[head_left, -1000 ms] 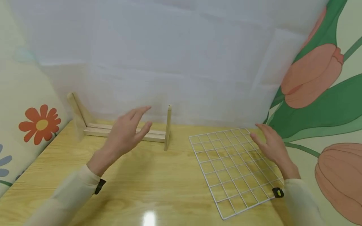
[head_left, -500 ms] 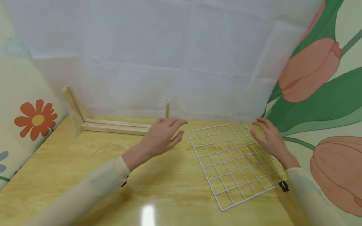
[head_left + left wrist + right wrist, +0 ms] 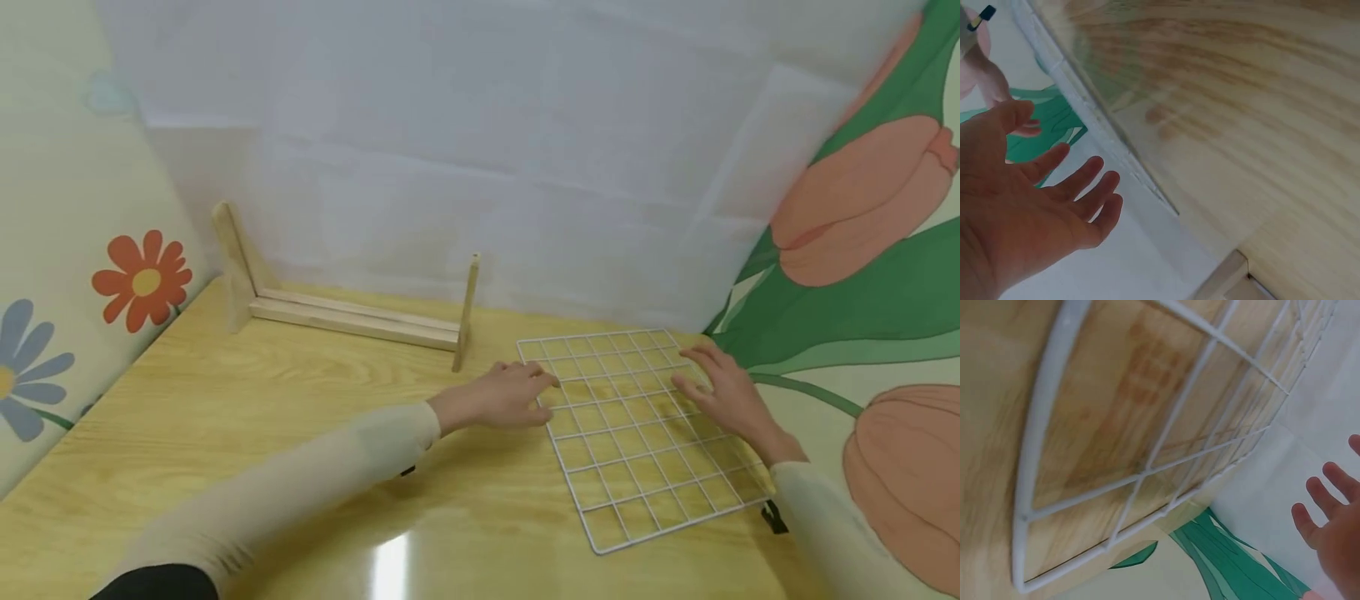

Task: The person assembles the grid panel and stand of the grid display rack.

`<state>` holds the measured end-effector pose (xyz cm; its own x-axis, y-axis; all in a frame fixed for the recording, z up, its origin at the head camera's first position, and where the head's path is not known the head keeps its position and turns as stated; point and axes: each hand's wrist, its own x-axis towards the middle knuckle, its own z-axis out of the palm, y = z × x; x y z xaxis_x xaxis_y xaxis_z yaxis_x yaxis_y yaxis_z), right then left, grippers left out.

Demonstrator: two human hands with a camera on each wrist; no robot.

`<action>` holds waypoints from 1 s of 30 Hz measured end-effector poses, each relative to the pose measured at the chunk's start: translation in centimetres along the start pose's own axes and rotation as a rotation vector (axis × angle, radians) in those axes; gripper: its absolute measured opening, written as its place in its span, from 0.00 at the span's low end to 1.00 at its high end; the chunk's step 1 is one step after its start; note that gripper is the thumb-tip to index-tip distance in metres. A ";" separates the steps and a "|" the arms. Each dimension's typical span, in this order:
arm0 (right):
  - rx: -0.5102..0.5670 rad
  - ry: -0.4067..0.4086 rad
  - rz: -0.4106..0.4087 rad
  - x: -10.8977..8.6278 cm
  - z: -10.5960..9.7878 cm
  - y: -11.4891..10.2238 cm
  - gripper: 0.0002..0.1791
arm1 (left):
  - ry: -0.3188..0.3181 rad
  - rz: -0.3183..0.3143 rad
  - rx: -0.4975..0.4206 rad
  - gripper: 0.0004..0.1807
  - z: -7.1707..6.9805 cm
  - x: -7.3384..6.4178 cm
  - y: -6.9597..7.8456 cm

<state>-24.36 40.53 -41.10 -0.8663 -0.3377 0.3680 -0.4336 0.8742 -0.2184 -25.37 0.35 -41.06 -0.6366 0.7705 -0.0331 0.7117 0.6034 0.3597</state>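
Observation:
A white wire grid panel (image 3: 567,471) lies flat on the right of the wood-grain table (image 3: 300,392). At its left edge hovers my left hand (image 3: 513,396), fingertips overlapping the wire in the head view. That hand (image 3: 1029,200) has loosely bent, spread fingers and holds nothing in the left wrist view. Over the panel's right edge is my right hand (image 3: 723,396), thumb and fingers apart. The right wrist view shows the grid's rods (image 3: 1036,431) close by, with the right hand (image 3: 1342,534) apart from them.
A wooden stand (image 3: 356,325) with two uprights joined by a low rail stands at the back left. A white sheet (image 3: 480,150) hangs behind the table. Walls painted with flowers (image 3: 146,282) rise on both sides.
My left hand has moved right, from in front of the wooden stand to the grid panel's left edge. The right hand stays near the right edge. The head view has shifted slightly.

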 end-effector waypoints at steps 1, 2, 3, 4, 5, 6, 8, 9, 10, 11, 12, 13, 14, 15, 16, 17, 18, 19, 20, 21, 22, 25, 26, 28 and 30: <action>-0.010 -0.001 -0.005 -0.1 0.1 0.2 0.29 | -0.017 -0.002 -0.006 0.32 0.2 0.4 0.2; -0.020 -0.005 -0.006 -0.1 0.2 0.5 0.29 | -0.024 -0.005 0.000 0.33 0.4 0.8 0.3; -0.023 -0.018 0.002 -0.1 0.2 0.6 0.29 | -0.030 -0.012 0.012 0.34 0.6 1.1 0.5; -0.028 -0.036 0.014 -0.2 0.3 0.8 0.29 | -0.036 -0.018 0.024 0.34 0.6 1.3 0.7; -0.030 -0.057 0.030 -0.2 0.4 0.9 0.30 | -0.042 -0.024 0.040 0.35 0.7 1.6 0.9; -0.030 -0.080 0.051 -0.2 0.4 0.9 0.31 | -0.046 -0.034 0.058 0.35 0.8 1.8 1.2; -0.024 -0.132 0.095 -0.4 0.5 0.9 0.33 | -0.059 -0.050 0.107 0.36 1.0 2.1 1.9; -0.020 -0.155 0.118 -0.5 0.5 1.0 0.35 | -0.068 -0.056 0.134 0.36 1.0 2.3 2.3; -0.018 -0.173 0.136 -0.6 0.5 1.1 0.36 | -0.075 -0.058 0.161 0.36 1.1 2.4 2.7; -0.016 -0.188 0.154 -0.8 0.6 1.3 0.38 | -0.082 -0.063 0.186 0.36 1.2 2.6 3.0; -0.014 -0.200 0.170 -0.8 0.7 1.4 0.39 | -0.088 -0.069 0.205 0.36 1.3 2.8 3.4; -0.013 -0.213 0.189 -1.0 0.7 1.6 0.41 | -0.094 -0.074 0.218 0.36 1.4 3.0 3.6; -0.012 -0.225 0.211 -1.0 0.8 1.8 0.43 | -0.099 -0.081 0.231 0.36 1.5 3.2 3.9; -0.012 -0.239 0.232 -1.1 0.9 1.9 0.45 | -0.101 -0.092 0.233 0.36 1.6 3.3 4.1; -0.013 -0.253 0.252 -1.2 1.0 2.0 0.47 | -0.101 -0.101 0.240 0.36 1.6 3.4 4.2; -0.012 -0.266 0.272 -1.3 1.1 2.0 0.48 | -0.101 -0.110 0.246 0.34 1.7 3.6 4.3; -0.011 -0.279 0.292 -1.3 1.2 2.0 0.50 | -0.099 -0.117 0.253 0.33 1.8 3.7 4.4; -0.009 -0.290 0.311 -1.4 1.3 2.0 0.51 | -0.096 -0.122 0.260 0.30 1.9 3.8 4.5; -0.007 -0.298 0.325 -1.5 1.4 2.0 0.51 | -0.092 -0.125 0.266 0.28 2.0 3.8 4.5; -0.007 -0.304 0.334 -1.5 1.5 2.0 0.52 | -0.087 -0.127 0.269 0.26 2.1 3.9 4.5; -0.010 -0.311 0.343 -1.6 1.6 1.9 0.53 | -0.083 -0.128 0.270 0.24 2.2 4.0 4.5; -0.014 -0.323 0.363 -1.7 1.7 1.8 0.54 | -0.070 -0.132 0.245 0.19 2.4 4.1 4.4; -0.016 -0.327 0.367 -1.7 1.7 1.8 0.54 | -0.065 -0.136 0.231 0.17 2.4 4.1 4.4; -0.017 -0.341 0.380 -1.8 1.8 1.7 0.55 | -0.059 -0.143 0.203 0.15 2.4 4.1 4.3; -0.018 -0.350 0.386 -1.8 1.7 1.7 0.55 | -0.051 -0.147 0.181 0.14 2.4 4.2 4.2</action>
<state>-23.99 42.03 -43.63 -0.9947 -0.0830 -0.0609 -0.0643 0.9630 -0.2618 -24.31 6.59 -41.90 -0.7248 0.6783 -0.1212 0.6571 0.7333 0.1743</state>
